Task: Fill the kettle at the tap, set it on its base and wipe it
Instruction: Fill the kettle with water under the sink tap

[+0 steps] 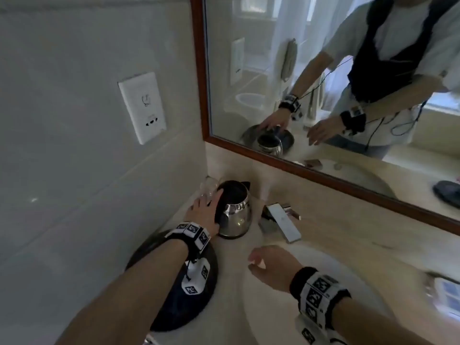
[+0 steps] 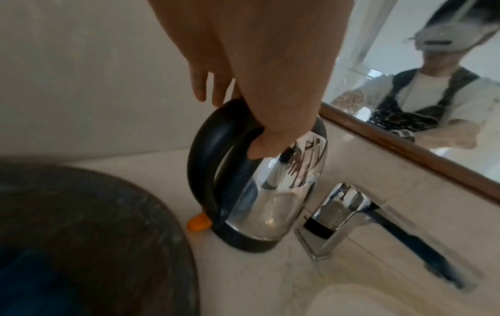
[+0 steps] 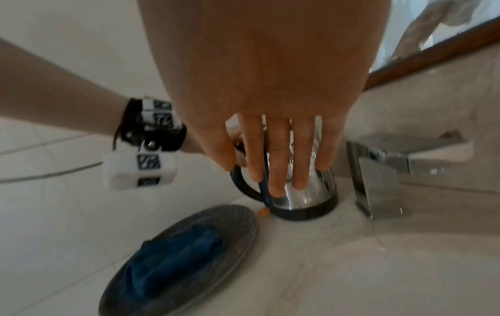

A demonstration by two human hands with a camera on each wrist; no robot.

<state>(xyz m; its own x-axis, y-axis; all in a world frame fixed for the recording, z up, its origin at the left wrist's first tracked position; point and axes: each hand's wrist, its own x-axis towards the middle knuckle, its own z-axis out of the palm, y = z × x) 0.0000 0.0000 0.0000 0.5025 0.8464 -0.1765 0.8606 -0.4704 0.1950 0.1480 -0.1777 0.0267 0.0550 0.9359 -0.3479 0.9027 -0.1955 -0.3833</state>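
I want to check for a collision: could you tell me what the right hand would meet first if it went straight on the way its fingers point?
Probably the kettle: the right hand, open and empty, points at its steel body; depth is unclear.

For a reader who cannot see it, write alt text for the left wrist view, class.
A left hand grips the black handle of a steel kettle standing on a pale counter, close beside a chrome tap. A dark round tray fills the lower left, and a wood-framed mirror at the right reflects the person.
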